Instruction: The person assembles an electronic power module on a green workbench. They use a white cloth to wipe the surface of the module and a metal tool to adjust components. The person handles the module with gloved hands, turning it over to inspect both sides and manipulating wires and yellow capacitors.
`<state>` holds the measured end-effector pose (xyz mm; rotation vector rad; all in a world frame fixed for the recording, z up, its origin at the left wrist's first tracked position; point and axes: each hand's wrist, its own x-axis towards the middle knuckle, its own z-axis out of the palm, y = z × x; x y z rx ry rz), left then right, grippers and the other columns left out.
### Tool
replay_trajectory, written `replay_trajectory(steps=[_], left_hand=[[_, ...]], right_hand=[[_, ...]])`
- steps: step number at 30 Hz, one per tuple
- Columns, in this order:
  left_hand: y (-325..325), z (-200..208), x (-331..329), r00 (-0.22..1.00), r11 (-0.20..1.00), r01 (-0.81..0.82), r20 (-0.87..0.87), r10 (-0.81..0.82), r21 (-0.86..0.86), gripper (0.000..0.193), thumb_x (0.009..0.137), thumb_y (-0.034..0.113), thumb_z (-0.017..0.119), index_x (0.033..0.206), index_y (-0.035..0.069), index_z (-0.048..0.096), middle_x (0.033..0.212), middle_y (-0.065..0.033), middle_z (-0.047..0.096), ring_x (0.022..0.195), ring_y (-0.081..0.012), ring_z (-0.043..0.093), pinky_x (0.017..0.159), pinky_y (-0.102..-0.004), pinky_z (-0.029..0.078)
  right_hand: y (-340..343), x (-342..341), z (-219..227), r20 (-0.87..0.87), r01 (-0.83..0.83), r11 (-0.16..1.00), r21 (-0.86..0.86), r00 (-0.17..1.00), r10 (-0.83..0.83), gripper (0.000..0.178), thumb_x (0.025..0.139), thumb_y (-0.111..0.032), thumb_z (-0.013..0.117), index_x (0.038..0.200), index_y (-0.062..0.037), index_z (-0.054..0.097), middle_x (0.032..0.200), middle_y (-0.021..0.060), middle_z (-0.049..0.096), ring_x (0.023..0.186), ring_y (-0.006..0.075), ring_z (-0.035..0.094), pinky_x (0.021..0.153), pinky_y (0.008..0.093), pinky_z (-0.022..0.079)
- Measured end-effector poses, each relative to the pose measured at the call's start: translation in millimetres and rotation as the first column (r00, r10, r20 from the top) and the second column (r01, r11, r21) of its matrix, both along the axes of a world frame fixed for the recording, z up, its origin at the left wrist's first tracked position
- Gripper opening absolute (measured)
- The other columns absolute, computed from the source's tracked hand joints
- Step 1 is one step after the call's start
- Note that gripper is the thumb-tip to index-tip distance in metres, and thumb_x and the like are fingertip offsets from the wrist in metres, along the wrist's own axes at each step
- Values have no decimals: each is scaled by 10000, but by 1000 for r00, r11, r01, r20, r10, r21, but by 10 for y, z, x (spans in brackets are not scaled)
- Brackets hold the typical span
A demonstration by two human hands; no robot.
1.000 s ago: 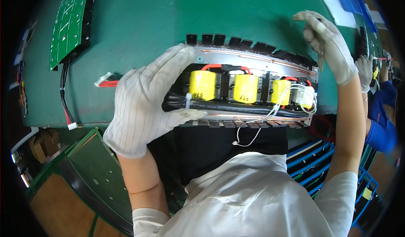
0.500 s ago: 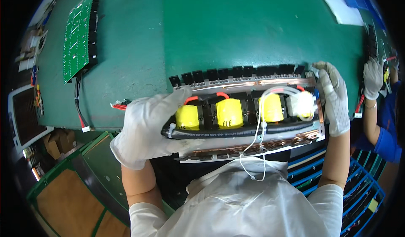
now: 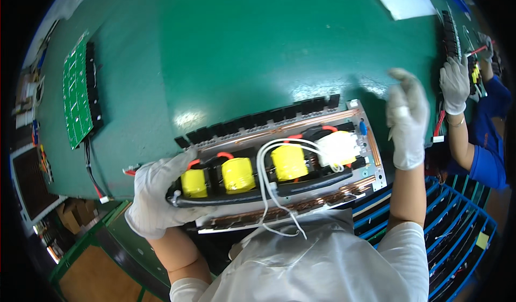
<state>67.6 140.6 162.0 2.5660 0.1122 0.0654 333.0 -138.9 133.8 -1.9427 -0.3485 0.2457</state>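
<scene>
A worker in white gloves holds a module (image 3: 367, 159) at the near edge of a green table (image 3: 269, 49), the left hand (image 3: 153, 197) clasping its left end, fingers over the far side and thumb along the near side. The right hand (image 3: 408, 120), slightly blurred, grasps nothing: it hangs just beyond the module's right end, its fingers loosely bent. The module lies aslant, its right end farther from the worker than its left, its near side overlapping a white shirt (image 3: 322, 259) in this view; whether the table bears its weight cannot be told. Along it stand 4 yellow coils (image 3: 237, 174) in a row, the rightmost partly hidden under something white, too bright to make out. White leads (image 3: 262, 170) loop across the row and dangle past the near side. A black cable (image 3: 258, 194) runs just in front of the coils, short red leads (image 3: 224, 155) show behind them, and black parts (image 3: 258, 122) line the far edge. At left on the table, well apart, lies a green circuit board (image 3: 77, 98), its wires ending in a white plug (image 3: 104, 199). At right, a co-worker's gloved hand (image 3: 455, 84) touches another black-finned part (image 3: 450, 36), above a blue rack (image 3: 435, 224).
</scene>
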Motion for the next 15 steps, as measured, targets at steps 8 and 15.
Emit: replay_trajectory(steps=[8,15], left_hand=[[20,76,-43,980,996,-45,-188,60,80,857,452,448,858,1128,-23,621,971,-143,677,829,-297,656,776,-380,484],[-11,-36,-169,980,992,-100,-165,112,81,968,451,675,775,1097,-32,629,989,-156,680,872,-326,648,818,-377,458]], right_hand=[[-171,-4,-108,-62,-53,993,-108,997,47,273,852,-186,632,1056,-5,617,773,52,588,635,107,510,589,246,420],[-165,36,-107,8,-151,974,-169,988,154,264,847,-164,654,1045,3,606,906,139,640,782,244,604,750,316,473]])
